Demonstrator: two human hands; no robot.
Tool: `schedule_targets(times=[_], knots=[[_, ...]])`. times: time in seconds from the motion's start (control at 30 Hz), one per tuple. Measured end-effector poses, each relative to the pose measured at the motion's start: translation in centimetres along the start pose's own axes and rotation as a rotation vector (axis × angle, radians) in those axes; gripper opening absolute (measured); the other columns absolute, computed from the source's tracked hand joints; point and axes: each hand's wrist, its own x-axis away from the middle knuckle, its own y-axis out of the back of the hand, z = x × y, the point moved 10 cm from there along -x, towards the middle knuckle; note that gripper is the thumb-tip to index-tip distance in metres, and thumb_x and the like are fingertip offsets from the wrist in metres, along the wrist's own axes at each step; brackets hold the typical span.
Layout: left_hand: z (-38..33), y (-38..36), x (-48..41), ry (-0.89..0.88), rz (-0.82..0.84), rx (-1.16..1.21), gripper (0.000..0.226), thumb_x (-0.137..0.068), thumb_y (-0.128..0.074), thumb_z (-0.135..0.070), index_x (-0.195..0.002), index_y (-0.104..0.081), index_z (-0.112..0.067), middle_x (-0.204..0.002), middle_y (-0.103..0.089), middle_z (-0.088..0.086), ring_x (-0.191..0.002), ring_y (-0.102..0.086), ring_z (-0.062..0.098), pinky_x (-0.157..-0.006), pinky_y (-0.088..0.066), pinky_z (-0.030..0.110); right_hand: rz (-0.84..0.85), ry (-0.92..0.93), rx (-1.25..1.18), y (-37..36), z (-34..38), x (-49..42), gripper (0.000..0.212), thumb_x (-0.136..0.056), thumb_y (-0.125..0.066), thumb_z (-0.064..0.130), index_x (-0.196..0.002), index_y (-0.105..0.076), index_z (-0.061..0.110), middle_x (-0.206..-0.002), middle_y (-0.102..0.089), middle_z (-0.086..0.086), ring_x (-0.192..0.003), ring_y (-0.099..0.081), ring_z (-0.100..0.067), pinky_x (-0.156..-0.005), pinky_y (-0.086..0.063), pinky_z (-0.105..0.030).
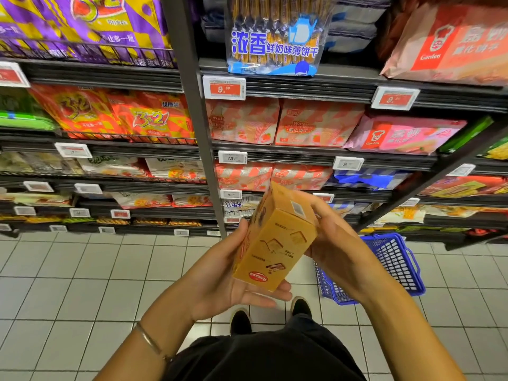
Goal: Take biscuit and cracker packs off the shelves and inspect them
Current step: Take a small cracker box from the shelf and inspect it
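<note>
An orange biscuit box [277, 240] is held tilted in front of me, its printed back panel and barcode facing up. My left hand [231, 281] cradles its lower end from the left, fingers curled beneath the bottom edge. My right hand [335, 243] grips the upper right side, thumb near the barcode. Behind the box the shelves [288, 154] are stacked with biscuit and wafer packs: a blue-and-white cracker pack [275, 42] at the top and pink striped wafer packs [286, 123] lower down.
A blue shopping basket [390, 265] stands on the white tiled floor [68, 284] to the right of my feet. A dark shelf upright [198, 119] runs down the middle. Price tags line the shelf edges. Orange and purple snack bags fill the left bay.
</note>
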Motion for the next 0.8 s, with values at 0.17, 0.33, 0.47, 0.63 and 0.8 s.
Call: schedule_targets(times=[0.17,0.33,0.47,0.63,0.8], knots=[[-1.2,-0.1,0.6,-0.050,0.015,0.034,0.069,-0.092,-0.049,-0.071,-0.140,-0.066,-0.025,-0.117,-0.072,0.023,-0.102,-0.074,0.041,-0.094,-0.058,0.052,-0.018,0.001,-0.021,0.2,0.1,0.0,0.107,-0.066,-0.083,0.071,-0.146,-0.046,0.011,-0.124,-0.068,-0.004,-0.113,-0.067,-0.022,-0.087,-0.057,-0.033],[-2.7,0.2,2.0,-0.180,0.079,0.067,0.081,-0.084,-0.080,-0.058,-0.150,-0.056,-0.018,-0.119,-0.066,0.025,-0.102,-0.073,0.041,-0.100,-0.054,0.056,-0.063,-0.021,-0.041,1.2,-0.4,0.1,0.111,-0.061,-0.082,0.075,-0.147,-0.046,0.014,-0.132,-0.064,-0.013,-0.121,-0.064,-0.029,-0.094,-0.056,-0.042],[-4.2,0.9,2.8,-0.316,-0.050,-0.177,0.081,-0.077,-0.091,-0.049,-0.146,-0.060,-0.020,-0.101,-0.069,0.019,-0.099,-0.074,0.035,-0.101,-0.057,0.051,-0.040,-0.056,-0.068,1.2,-1.3,0.2,0.107,-0.059,-0.087,0.069,-0.147,-0.047,0.024,-0.136,-0.063,-0.010,-0.127,-0.062,-0.031,-0.101,-0.056,-0.048],[-5.6,0.8,3.2,-0.374,-0.202,-0.301,0.080,-0.066,-0.091,-0.065,-0.136,-0.067,-0.034,-0.099,-0.071,0.013,-0.095,-0.074,0.028,-0.095,-0.060,0.043,-0.027,-0.055,-0.117,0.9,-2.0,0.2,0.082,-0.071,-0.071,0.043,-0.147,-0.045,0.024,-0.139,-0.060,-0.011,-0.130,-0.060,-0.031,-0.099,-0.057,-0.046],[-5.7,1.0,3.4,-0.367,-0.243,-0.292,0.086,-0.058,-0.092,-0.070,-0.136,-0.064,-0.045,-0.125,-0.073,0.007,-0.111,-0.073,0.030,-0.091,-0.061,0.040,-0.037,-0.072,-0.131,0.9,-2.4,0.2,0.091,-0.067,-0.074,0.038,-0.148,-0.041,0.018,-0.140,-0.058,-0.016,-0.126,-0.064,-0.030,-0.100,-0.056,-0.046]])
